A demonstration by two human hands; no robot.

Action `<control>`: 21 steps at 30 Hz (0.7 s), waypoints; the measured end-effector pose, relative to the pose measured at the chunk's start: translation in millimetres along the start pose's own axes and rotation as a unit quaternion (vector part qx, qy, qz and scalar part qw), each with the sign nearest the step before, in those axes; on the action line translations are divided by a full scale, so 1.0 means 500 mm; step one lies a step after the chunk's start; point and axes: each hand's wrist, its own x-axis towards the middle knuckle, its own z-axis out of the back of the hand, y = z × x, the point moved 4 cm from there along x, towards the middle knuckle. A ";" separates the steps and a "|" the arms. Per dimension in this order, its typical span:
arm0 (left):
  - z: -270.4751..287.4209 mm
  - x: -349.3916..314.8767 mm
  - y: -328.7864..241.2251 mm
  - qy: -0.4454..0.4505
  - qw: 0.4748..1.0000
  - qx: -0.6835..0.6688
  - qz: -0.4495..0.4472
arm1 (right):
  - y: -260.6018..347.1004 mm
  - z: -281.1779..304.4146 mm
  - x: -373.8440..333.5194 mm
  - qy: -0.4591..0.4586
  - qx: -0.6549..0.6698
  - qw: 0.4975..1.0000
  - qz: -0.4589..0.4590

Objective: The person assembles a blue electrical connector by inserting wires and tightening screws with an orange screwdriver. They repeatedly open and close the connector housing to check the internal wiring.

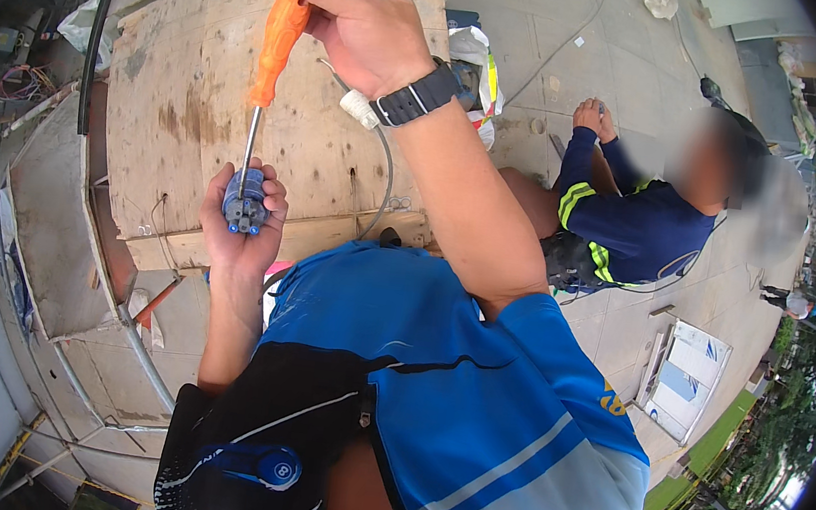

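Observation:
My left hand [245, 226] is closed around a blue and dark grey electrical plug [246, 204], its end with blue-tipped terminals facing up toward me. My right hand [359, 23] grips a screwdriver [279, 44] by the top of its orange handle. The screwdriver slants down to the left, and its metal shaft reaches the plug; the exact spot where the tip sits is hidden. Beside my right wrist, a grey cable [387, 177] with a whitish sleeve-like piece [358, 108] hangs over the plywood.
Under my hands lies a stained plywood board [183, 109]. To the right a person [633, 225] in dark blue clothing with reflective stripes sits, hands together. White and yellow bags [479, 72] lie beyond my right wrist. Metal pipes [150, 357] run at the lower left; a whitish panel [688, 378] stands at right.

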 end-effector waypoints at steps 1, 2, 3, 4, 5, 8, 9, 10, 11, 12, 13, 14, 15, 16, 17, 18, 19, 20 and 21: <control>0.004 -0.001 0.000 -0.006 1.000 0.001 -0.008 | -0.009 0.011 0.011 0.020 -0.003 1.000 0.002; 0.011 0.003 -0.002 0.021 1.000 -0.008 0.004 | -0.014 0.020 0.017 0.047 0.000 0.999 0.005; 0.010 0.001 0.000 0.013 1.000 -0.019 0.011 | -0.012 0.018 0.010 0.037 0.014 0.999 -0.033; 0.010 0.005 0.002 -0.008 1.000 -0.018 0.012 | 0.003 0.017 0.003 0.026 0.027 0.997 -0.071; 0.008 0.008 0.006 -0.012 1.000 -0.006 0.007 | 0.009 0.017 -0.002 0.005 0.022 0.997 -0.068; -0.004 0.007 0.017 -0.021 1.000 0.005 0.004 | -0.003 0.028 -0.001 0.001 0.013 1.000 -0.013; -0.003 0.003 0.015 -0.025 1.000 0.003 0.004 | -0.005 0.035 0.004 0.016 0.005 1.000 -0.012; -0.001 0.001 0.016 -0.029 1.000 0.003 -0.004 | 0.004 0.026 0.002 0.018 0.015 0.999 -0.025; 0.000 -0.001 0.016 -0.033 0.999 0.003 -0.009 | 0.012 0.016 -0.001 0.018 0.025 0.999 -0.038; 0.002 -0.003 0.015 -0.037 0.999 0.003 -0.014 | 0.011 0.015 0.000 0.030 0.011 0.998 -0.051; 0.001 -0.002 0.015 -0.032 0.999 0.015 -0.018 | 0.013 0.017 0.000 0.040 -0.004 0.997 -0.061; 0.001 -0.001 0.014 -0.027 0.999 0.027 -0.022 | 0.015 0.020 0.000 0.049 -0.019 0.996 -0.070; 0.000 0.000 0.014 -0.022 0.999 0.039 -0.026 | 0.017 0.023 -0.003 0.055 -0.011 0.996 -0.063; -0.003 -0.002 0.014 -0.015 0.998 0.046 -0.035 | 0.014 0.027 -0.006 0.063 -0.002 0.996 -0.056; -0.009 -0.007 0.014 -0.008 0.998 0.053 -0.043 | 0.014 0.030 -0.010 0.069 0.007 0.996 -0.049; -0.015 -0.011 0.014 -0.001 0.997 0.060 -0.052 | 0.022 0.032 -0.014 0.090 -0.004 0.995 -0.037; -0.018 -0.014 0.012 0.002 0.996 0.063 -0.058 | 0.037 0.030 -0.019 0.111 -0.016 0.993 -0.025; -0.021 -0.017 0.010 0.006 0.996 0.066 -0.065 | 0.049 0.023 -0.025 0.132 -0.027 0.991 -0.013; -0.024 -0.018 0.008 0.009 0.995 0.070 -0.071 | 0.059 0.012 -0.031 0.154 -0.024 0.988 -0.011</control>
